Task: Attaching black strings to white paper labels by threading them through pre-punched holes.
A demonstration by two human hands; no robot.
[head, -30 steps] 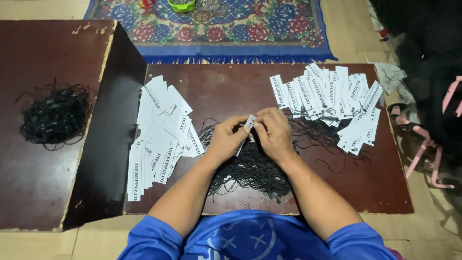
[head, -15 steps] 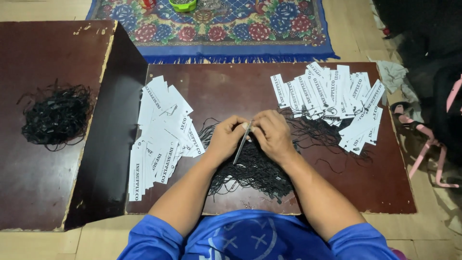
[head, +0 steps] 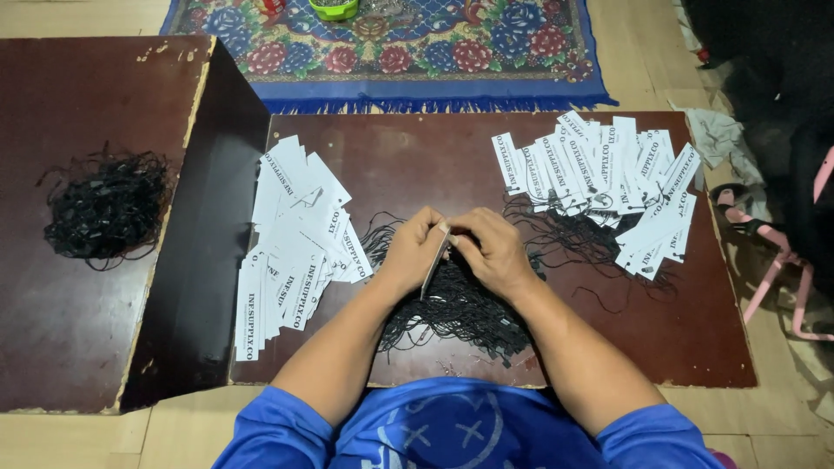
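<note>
My left hand (head: 413, 252) and my right hand (head: 495, 250) meet over the middle of a low dark-brown board (head: 391, 156). Both pinch one white paper tag (head: 433, 260), which hangs edge-on between the fingers. Under my hands lies a tangle of black strings (head: 456, 308). A spread of plain white tags (head: 291, 239) lies to the left. To the right, a fan of white tags with black strings attached (head: 608, 178) covers the board's far right part.
A second dark board (head: 52, 304) lies to the left, higher, with another clump of black strings (head: 104, 204) on it. A patterned blue rug (head: 391, 43) lies beyond the boards. Dark cloth and a pink frame (head: 782, 269) sit at the right.
The tag between my fingers has turned from tilted flat to hanging edge-on. My hands stay in the same spot over the string pile.
</note>
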